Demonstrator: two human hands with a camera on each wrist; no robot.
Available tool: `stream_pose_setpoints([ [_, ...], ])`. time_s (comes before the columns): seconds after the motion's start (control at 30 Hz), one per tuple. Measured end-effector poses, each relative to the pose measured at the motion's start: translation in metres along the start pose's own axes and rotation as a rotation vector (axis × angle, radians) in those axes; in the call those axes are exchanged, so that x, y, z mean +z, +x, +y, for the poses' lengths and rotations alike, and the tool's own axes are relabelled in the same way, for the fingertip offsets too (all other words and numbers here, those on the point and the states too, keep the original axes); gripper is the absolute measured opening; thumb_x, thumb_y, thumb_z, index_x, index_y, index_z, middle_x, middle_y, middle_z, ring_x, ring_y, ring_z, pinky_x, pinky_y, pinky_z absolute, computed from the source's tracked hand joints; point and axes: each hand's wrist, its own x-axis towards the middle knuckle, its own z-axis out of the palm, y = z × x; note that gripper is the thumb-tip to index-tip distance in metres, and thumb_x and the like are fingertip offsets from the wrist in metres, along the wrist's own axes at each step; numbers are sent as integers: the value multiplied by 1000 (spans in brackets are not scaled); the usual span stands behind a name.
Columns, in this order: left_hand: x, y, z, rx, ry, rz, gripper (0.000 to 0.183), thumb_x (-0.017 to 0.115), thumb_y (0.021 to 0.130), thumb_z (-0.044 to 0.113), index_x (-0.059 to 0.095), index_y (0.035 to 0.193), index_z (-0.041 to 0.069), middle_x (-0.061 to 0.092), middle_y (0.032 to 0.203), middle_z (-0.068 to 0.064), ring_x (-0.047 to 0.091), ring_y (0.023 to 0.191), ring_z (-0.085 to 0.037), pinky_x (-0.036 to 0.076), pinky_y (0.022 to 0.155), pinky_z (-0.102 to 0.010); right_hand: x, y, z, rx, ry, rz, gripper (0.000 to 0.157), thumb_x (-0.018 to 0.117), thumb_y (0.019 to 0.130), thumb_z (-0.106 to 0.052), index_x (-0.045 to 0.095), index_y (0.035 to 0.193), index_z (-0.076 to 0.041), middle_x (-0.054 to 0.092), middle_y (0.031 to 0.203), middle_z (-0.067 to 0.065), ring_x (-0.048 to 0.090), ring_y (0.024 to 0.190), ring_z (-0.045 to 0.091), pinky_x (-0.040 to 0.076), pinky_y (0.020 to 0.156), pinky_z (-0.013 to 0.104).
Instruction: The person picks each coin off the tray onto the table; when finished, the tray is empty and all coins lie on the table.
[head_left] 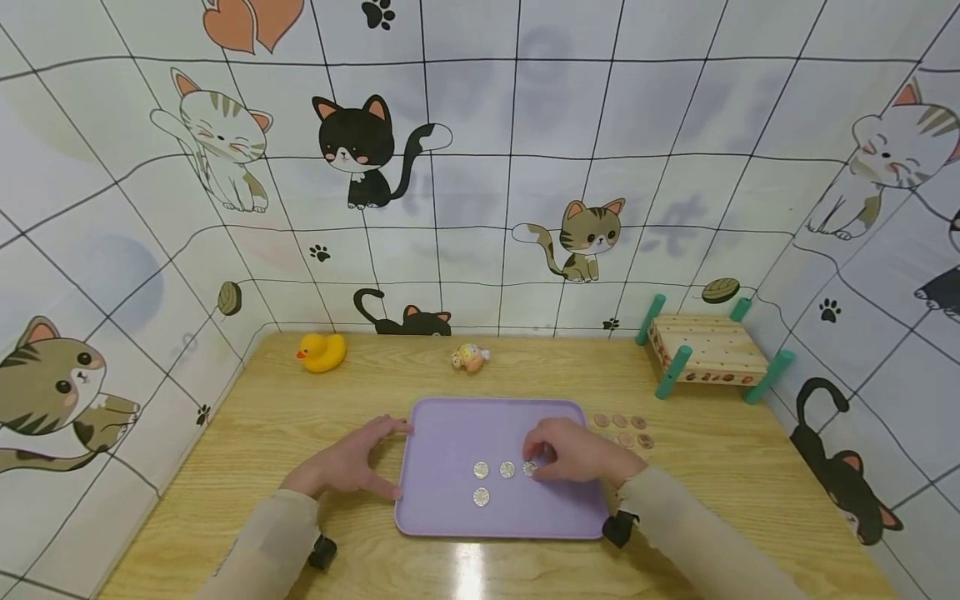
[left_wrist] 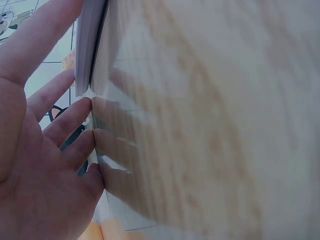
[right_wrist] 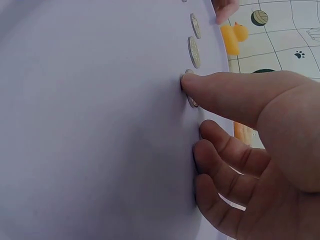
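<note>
A lilac tray lies on the wooden table. On it, silver coins form a row of three, with a single coin below the left one. My right hand is over the tray's right half, thumb and fingertips at the right-end coin of the row. In the right wrist view the thumb covers part of that coin, and the other fingers curl onto the tray. My left hand is spread at the tray's left edge, thumb and a fingertip touching the rim; its palm holds nothing.
Several copper-coloured coins lie right of the tray, partly behind the right hand. A yellow rubber duck, a small figurine and a wooden stand with green legs line the back. Cat-print walls enclose the table.
</note>
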Motion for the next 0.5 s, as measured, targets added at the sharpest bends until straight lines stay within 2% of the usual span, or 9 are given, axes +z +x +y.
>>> stream_pose_setpoints([
  [0.5, 0, -1, 0, -16, 1, 4, 97, 98, 72, 39, 50, 155, 23, 24, 172, -17, 12, 159, -48, 10, 122, -75, 0, 9, -8, 31, -72, -60, 17, 84, 87, -12, 69, 93, -18, 61, 91, -4, 55, 80, 12, 46, 74, 25],
])
